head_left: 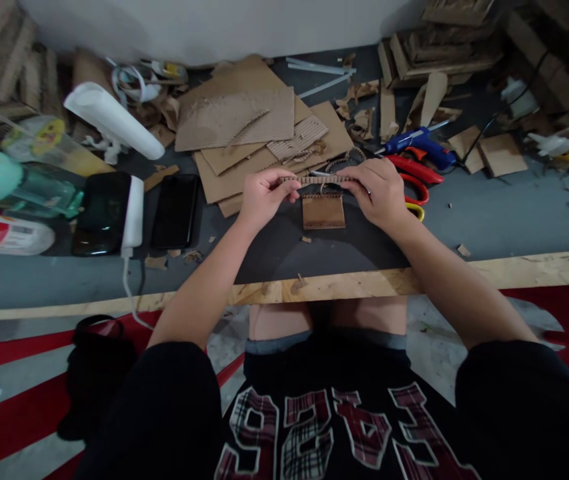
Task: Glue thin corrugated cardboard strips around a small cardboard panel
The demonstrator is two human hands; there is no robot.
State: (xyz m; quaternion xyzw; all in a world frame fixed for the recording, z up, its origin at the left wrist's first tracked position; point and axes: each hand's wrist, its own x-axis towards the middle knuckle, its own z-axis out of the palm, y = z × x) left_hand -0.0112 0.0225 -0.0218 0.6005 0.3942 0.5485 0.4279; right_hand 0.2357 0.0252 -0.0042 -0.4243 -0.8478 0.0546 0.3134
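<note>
Between my two hands a narrow corrugated cardboard strip (pixel 320 179) is stretched level above the table. My left hand (pixel 269 195) pinches its left end between thumb and fingers. At the other end, my right hand (pixel 377 190) pinches it the same way. Just below the strip, a small brown cardboard piece (pixel 323 212) with a corrugated upper edge lies on the dark tabletop. Red-handled scissors (pixel 417 170) lie right beside my right hand, partly hidden by it, and a yellow handle shows below them.
Stacked cardboard sheets (pixel 244 120) lie behind my hands. A blue glue gun (pixel 421 145) is at the right, near cardboard squares (pixel 503 155). To the left are a black phone (pixel 175 211), a charging device (pixel 101 213) with a cable, and bottles (pixel 9 232). Glue sticks (pixel 319 67) lie at the back.
</note>
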